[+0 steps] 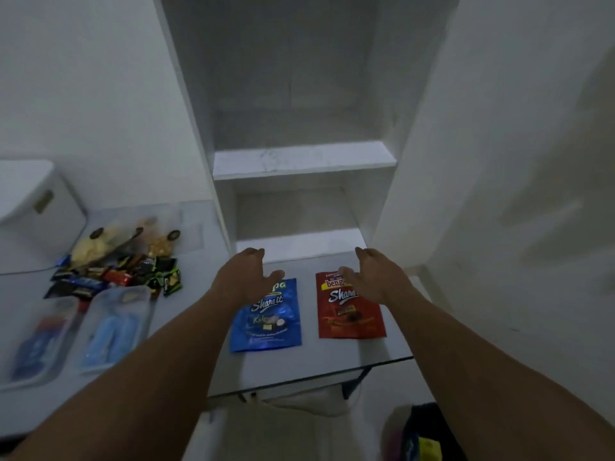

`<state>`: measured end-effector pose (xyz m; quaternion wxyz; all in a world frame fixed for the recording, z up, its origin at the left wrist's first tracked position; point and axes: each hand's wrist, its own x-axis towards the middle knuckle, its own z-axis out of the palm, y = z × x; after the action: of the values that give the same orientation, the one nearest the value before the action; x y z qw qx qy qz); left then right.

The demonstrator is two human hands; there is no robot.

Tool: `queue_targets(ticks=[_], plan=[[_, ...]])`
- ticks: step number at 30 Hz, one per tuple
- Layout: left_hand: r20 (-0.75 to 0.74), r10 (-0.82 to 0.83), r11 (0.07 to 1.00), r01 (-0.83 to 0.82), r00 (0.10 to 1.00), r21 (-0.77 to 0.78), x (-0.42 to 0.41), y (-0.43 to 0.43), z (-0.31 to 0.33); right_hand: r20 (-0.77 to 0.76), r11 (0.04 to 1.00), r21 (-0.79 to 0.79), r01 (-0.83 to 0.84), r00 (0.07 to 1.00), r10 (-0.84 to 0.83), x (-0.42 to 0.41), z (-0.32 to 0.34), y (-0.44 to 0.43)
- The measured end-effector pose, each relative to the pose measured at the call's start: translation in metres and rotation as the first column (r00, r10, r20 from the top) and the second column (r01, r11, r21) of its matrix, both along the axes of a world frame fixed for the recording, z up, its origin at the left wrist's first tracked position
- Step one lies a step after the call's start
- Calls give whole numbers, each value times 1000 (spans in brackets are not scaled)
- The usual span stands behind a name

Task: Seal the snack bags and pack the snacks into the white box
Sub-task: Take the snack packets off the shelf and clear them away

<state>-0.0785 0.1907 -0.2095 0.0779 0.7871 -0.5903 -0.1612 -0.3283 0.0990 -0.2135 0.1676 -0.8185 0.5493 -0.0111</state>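
A blue snack pouch (268,319) and a red snack pouch (349,311) lie flat side by side on the grey table (299,364). My left hand (248,277) hovers over the top of the blue pouch, fingers apart, holding nothing. Over the top of the red pouch my right hand (372,276) is spread the same way. A pile of small wrapped snacks (116,276) and clear bags of chips (100,244) sit at the left. The white box (36,207) with its lid on stands at the far left.
Two clear zip bags (113,331) with blue contents lie at the table's front left. A white shelf unit (303,158) rises behind the pouches. The table's front edge runs just below the pouches. Dark fabric (422,434) lies on the floor at lower right.
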Motion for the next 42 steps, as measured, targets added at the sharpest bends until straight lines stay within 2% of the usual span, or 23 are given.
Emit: queue_targets(ticks=[6, 10, 13, 16, 22, 26, 30, 35, 42], plan=[[-43, 92, 987, -86, 995, 135, 14, -29, -69, -40, 983, 142, -117, 991, 124, 15, -68, -56], [-22, 105, 973, -98, 994, 208, 20, -41, -100, -59, 959, 227, -170, 981, 187, 18, -100, -75], [33, 83, 954, -89, 996, 286, 24, -45, -117, -122, 949, 249, -196, 965, 232, 16, -118, -80], [56, 99, 936, -113, 993, 333, 26, -47, -127, -155, 961, 199, -194, 962, 226, 17, -126, -84], [53, 139, 945, -148, 989, 291, 30, -52, -130, -215, 968, 185, -169, 954, 207, 19, -127, -92], [53, 111, 968, -120, 992, 220, 36, -49, -129, -67, 960, 204, -193, 975, 210, 13, -121, -94], [-42, 143, 981, -136, 989, 140, 33, -45, -111, 23, 953, 214, -215, 976, 215, 5, -98, -91], [-166, 48, 998, -54, 985, -31, 29, -44, -68, 106, 961, 217, -172, 983, 152, -3, -55, -69], [-253, -146, 981, 108, 956, -160, 11, -49, 8, 187, 996, 84, 3, 982, -19, -40, 20, -19]])
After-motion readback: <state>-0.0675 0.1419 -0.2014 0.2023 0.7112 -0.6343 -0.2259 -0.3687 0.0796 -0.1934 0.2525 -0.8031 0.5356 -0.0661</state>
